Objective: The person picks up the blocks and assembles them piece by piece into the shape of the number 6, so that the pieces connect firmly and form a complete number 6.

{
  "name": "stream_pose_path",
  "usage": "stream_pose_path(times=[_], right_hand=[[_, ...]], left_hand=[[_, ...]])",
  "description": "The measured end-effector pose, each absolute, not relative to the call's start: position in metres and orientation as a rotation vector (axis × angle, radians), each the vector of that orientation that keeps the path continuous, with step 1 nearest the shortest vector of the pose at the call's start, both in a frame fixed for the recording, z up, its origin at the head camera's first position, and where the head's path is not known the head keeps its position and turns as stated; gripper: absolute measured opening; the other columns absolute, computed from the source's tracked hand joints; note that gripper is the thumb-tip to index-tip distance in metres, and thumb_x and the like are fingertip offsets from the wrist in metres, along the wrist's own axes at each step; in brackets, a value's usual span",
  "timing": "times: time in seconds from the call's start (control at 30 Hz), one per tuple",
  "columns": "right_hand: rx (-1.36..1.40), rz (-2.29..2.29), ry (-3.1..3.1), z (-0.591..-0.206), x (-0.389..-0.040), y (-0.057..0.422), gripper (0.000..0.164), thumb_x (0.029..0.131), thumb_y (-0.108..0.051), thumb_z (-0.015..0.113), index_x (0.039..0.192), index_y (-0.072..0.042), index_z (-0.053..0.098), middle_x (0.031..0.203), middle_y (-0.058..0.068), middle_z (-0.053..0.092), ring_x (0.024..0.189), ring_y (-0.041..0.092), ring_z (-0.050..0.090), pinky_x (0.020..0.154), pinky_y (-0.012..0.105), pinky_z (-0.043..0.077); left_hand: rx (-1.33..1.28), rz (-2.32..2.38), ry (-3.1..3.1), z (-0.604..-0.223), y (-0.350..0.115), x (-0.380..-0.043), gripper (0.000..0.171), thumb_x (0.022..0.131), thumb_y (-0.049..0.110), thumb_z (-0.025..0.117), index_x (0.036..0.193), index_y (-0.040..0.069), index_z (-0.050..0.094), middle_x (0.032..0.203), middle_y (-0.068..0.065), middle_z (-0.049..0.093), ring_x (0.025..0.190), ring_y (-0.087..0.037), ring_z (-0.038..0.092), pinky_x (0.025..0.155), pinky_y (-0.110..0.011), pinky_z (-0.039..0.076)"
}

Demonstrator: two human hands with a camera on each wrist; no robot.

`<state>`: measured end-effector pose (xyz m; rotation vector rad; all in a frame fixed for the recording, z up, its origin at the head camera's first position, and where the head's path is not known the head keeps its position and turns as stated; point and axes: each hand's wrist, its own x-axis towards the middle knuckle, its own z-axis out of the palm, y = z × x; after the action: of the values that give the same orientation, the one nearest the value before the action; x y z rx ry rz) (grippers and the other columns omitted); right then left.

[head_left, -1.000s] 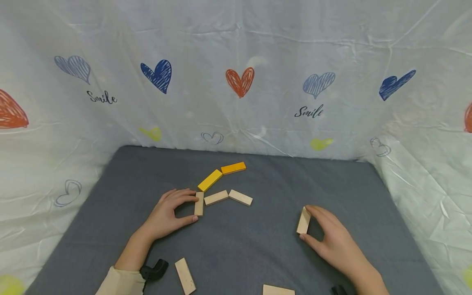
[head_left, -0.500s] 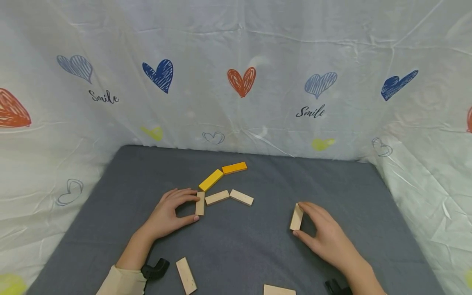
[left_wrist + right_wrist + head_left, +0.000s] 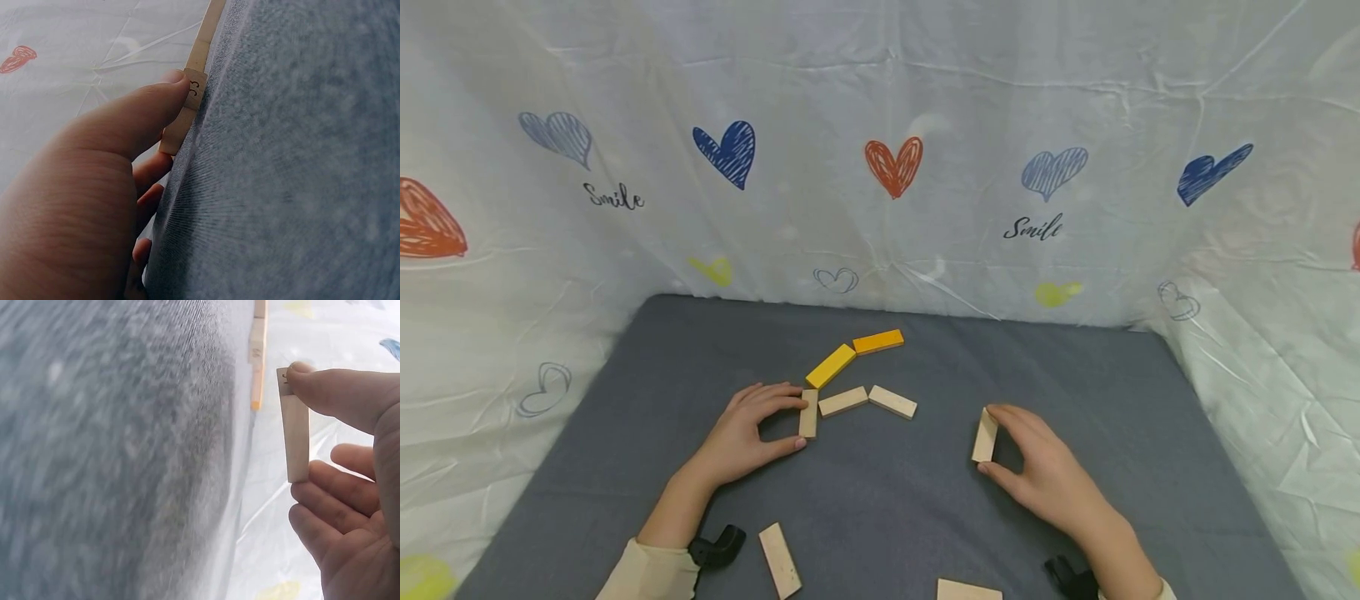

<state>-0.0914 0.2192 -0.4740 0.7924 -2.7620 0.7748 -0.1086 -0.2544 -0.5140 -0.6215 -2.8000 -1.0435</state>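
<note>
My left hand (image 3: pixel 741 437) pinches a plain wooden block (image 3: pixel 808 414) end to end, thumb at the near end and fingertips at the far end. In the left wrist view, dark printed marks show on this block's end (image 3: pixel 195 90). It lies on the grey cloth beside a second plain block (image 3: pixel 843 402), and a third (image 3: pixel 892 402) follows to the right. Off to the right, my right hand (image 3: pixel 1048 471) holds another plain block (image 3: pixel 985 435) by its two ends. The right wrist view shows a gap between that block and the cloth.
Behind the plain row lie a yellow block (image 3: pixel 831 366) and an orange block (image 3: pixel 878 342), end to end. Closer to me are two loose plain blocks, one left (image 3: pixel 780 561) and one at the bottom edge (image 3: pixel 968 590). A heart-printed curtain (image 3: pixel 955 233) borders the grey cloth (image 3: pixel 887 508).
My right hand has carried its block leftward and slightly away from me, nearer to the row. My left hand stays in place on its block.
</note>
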Motion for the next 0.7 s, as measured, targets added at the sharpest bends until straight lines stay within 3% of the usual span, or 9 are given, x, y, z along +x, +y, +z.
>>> stream_pose_path(times=[0.7], right_hand=[[0.876, 0.850, -2.759, -0.468, -0.105, 0.184, 0.080, 0.087, -0.028, 0.097, 0.152, 0.000, 0.060, 0.151, 0.016, 0.062, 0.141, 0.037, 0.058, 0.115, 0.058, 0.052]], left_hand=[[-0.625, -1.036, -2.804, -0.516, -0.255, -0.110, 0.058, 0.088, 0.043, 0.094, 0.140, 0.028, 0.073, 0.154, -0.001, 0.063, 0.153, -0.034, 0.048, 0.131, -0.063, 0.020]])
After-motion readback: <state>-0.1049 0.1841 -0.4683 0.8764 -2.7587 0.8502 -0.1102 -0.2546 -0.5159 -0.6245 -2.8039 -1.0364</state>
